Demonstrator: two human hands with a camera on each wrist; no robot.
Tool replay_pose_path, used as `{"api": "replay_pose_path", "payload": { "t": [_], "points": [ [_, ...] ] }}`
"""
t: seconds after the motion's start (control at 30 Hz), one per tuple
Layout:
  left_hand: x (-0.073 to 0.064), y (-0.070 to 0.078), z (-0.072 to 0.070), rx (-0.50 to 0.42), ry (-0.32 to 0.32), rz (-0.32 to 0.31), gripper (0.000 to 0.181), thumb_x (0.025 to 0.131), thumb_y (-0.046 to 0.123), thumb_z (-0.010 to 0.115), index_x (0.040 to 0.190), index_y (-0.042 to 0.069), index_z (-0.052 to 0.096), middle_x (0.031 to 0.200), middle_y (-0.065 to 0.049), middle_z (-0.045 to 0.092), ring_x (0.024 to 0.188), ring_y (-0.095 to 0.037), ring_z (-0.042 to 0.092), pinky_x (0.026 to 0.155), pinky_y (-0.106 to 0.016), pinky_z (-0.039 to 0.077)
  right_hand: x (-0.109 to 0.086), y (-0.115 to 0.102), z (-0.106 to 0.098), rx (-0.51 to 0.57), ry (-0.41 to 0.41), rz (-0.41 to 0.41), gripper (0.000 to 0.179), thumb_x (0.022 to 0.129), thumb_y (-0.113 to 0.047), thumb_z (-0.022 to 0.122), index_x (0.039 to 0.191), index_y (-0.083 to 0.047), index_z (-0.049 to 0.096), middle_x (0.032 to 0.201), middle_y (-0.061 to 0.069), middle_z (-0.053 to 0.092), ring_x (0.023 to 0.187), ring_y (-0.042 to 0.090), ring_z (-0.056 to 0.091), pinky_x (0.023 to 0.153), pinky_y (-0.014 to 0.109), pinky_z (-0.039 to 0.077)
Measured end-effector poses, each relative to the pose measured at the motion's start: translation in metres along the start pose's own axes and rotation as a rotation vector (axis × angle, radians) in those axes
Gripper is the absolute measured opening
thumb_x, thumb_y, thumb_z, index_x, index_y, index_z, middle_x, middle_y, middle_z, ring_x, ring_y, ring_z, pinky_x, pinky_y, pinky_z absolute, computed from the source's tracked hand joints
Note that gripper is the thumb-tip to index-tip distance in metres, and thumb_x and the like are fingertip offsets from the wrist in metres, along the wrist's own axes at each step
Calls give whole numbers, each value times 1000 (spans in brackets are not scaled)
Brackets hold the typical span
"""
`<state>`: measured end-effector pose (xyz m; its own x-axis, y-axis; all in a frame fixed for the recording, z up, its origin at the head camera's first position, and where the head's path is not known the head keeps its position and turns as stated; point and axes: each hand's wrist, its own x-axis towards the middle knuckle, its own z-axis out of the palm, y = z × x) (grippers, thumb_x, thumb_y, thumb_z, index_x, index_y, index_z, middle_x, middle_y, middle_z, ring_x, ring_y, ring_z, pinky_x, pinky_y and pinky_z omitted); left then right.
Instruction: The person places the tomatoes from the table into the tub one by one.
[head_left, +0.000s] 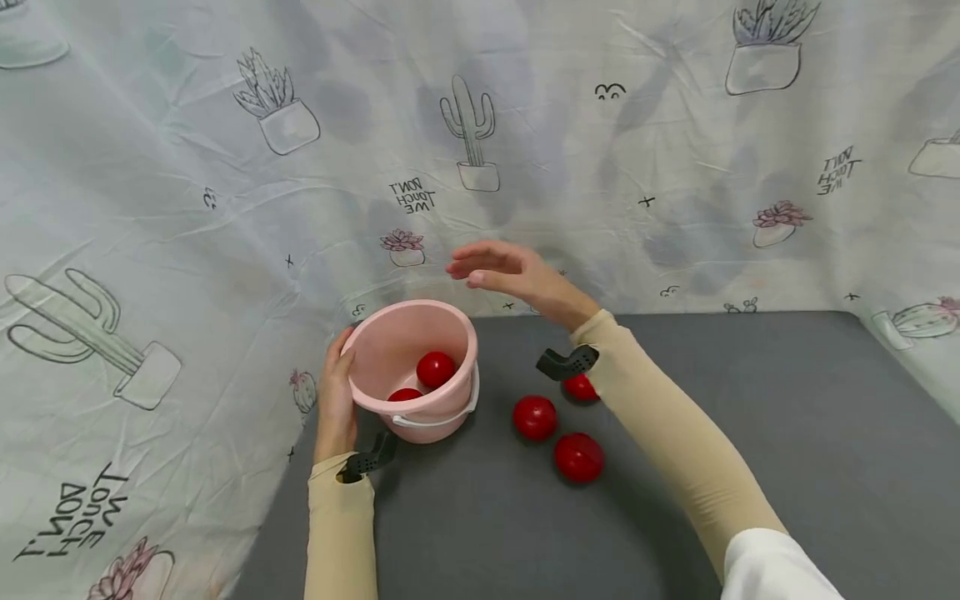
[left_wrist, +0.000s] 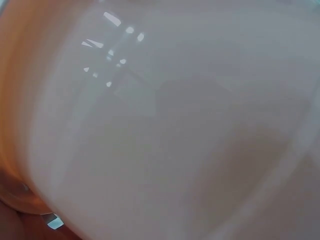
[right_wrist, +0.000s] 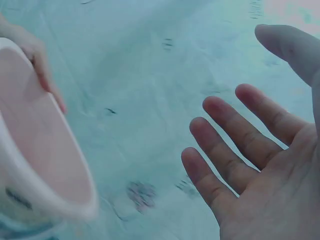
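Note:
A pink bucket [head_left: 430,414] with a white handle [head_left: 450,418] tilts towards me on the dark table. My left hand [head_left: 337,404] grips its left rim, thumb over the edge. Two shiny red balls [head_left: 436,369] lie inside, one partly hidden by the front wall. My right hand [head_left: 517,277] hangs in the air above and right of the bucket, holding nothing. In the right wrist view its fingers [right_wrist: 227,160] are spread and nearly straight, apart from the bucket rim [right_wrist: 75,207]. The left wrist view is filled by the blurred bucket wall [left_wrist: 150,125].
Three more red balls lie on the grey table [head_left: 465,533] right of the bucket: one ball [head_left: 535,417], a nearer one [head_left: 579,457], and one [head_left: 581,387] partly behind the right wrist strap. A patterned cloth [head_left: 562,125] hangs behind and at the sides.

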<state>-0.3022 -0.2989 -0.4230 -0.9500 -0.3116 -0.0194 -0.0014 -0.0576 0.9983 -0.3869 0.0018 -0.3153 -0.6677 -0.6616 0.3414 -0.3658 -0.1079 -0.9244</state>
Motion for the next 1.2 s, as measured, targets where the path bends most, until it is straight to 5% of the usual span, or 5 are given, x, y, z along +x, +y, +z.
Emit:
{"api": "replay_pose_path", "payload": {
  "t": [0.23,0.6,0.77,0.93,1.2],
  "points": [
    [-1,4,0,12,-9,-9,50,109,34,35,158,29,33,163,2,33,146,-19,35,124,-45,28,-85,3,-28,10,55,9,41,100,-20,62,138,-7,56,137,6,63,129,23,59,110,36,48],
    [-3,5,0,20,-13,-20,52,109,37,34,160,28,29,165,4,29,147,-17,32,124,-43,27,-207,80,-5,-97,74,135,52,96,-4,63,146,-7,48,149,25,46,135,16,51,110,30,46],
    [-3,6,0,23,-15,-14,53,109,36,33,161,26,28,165,4,28,148,-18,31,124,-44,26,-227,108,7,-67,98,143,59,96,-4,62,150,-5,41,153,27,40,140,6,45,114,25,40],
    [-2,6,2,31,-10,-22,52,109,35,33,160,27,29,165,4,29,148,-17,32,125,-43,27,-234,122,18,-20,114,184,62,95,-6,65,152,-5,39,154,29,38,142,17,44,112,18,38],
    [-4,5,1,40,9,-27,50,109,36,34,158,31,33,164,5,32,146,-17,33,124,-44,28,-235,126,34,-171,77,323,73,89,-22,78,152,-18,41,151,9,47,127,3,50,99,23,48]
  ]
}}
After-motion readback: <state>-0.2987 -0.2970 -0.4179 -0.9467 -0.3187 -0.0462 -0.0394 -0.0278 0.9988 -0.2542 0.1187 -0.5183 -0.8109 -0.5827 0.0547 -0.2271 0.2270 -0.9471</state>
